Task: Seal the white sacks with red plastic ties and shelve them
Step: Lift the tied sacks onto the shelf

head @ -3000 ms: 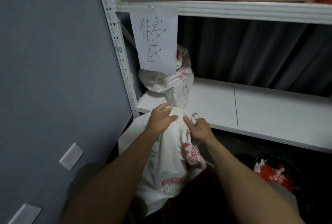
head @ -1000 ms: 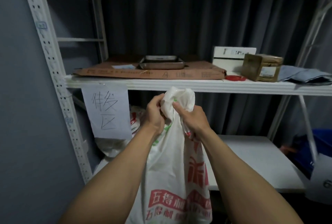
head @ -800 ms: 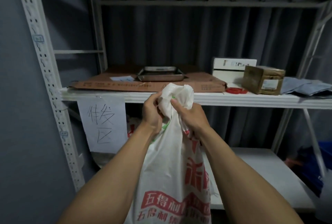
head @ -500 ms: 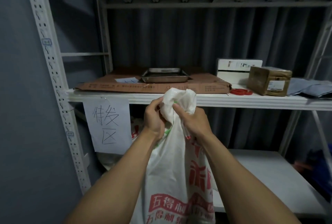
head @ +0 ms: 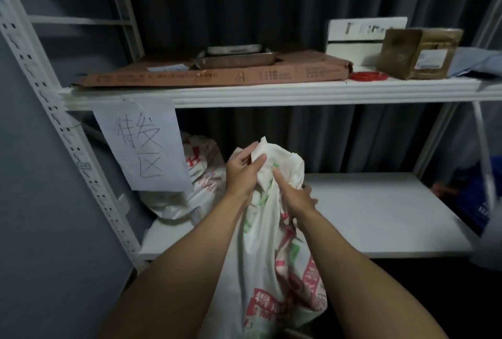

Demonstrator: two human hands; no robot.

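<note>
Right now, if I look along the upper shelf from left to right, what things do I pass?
You pass the flat cardboard box → white box → brown box → blue cloth.

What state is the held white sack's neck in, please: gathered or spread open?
Gathered: the left grip holds the bunched neck of the white sack, the right grip clasps it below; no tie is visible.
</note>
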